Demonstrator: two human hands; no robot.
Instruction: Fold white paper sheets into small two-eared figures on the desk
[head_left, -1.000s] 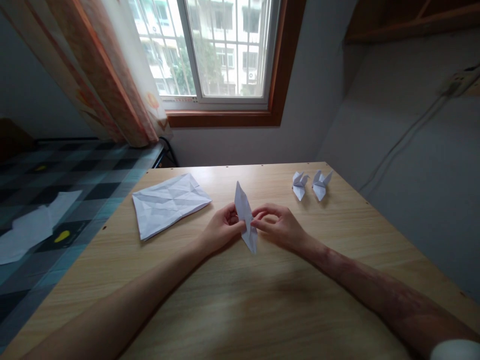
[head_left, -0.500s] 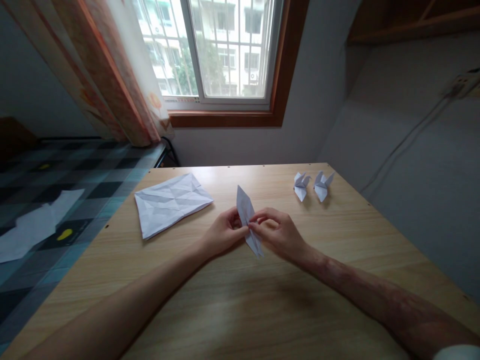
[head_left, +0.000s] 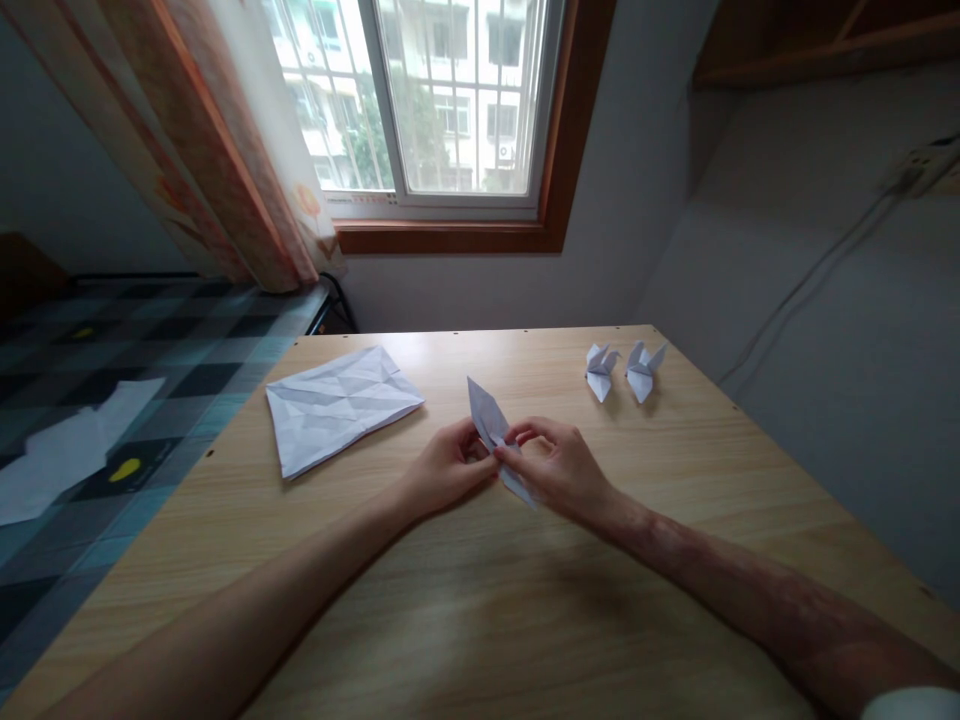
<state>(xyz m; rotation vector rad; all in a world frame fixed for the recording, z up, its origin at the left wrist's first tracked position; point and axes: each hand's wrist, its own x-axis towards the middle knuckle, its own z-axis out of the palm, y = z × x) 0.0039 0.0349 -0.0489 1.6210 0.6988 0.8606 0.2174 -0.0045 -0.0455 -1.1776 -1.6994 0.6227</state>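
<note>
A narrow, pointed piece of folded white paper (head_left: 485,410) is held between both hands above the table's middle. My left hand (head_left: 448,462) pinches it from the left, thumb at its centre. From the right, my right hand (head_left: 559,462) grips it with thumb and forefinger, their tips meeting the left thumb. The paper leans, its upper tip toward the upper left and its lower end partly behind the right hand. Two folded paper cranes (head_left: 600,372) stand side by side at the far right of the table.
A creased white paper sheet (head_left: 341,408) lies on the wooden table (head_left: 420,620) at the left. Beyond the table's left edge, more white papers (head_left: 67,455) rest on a checked bed (head_left: 225,325). Behind the table are a wall and a window (head_left: 465,110).
The folded paper has tilted further, its upper tip moving left and its lower end right. Both hands keep hold of it, nearly in the same place.
</note>
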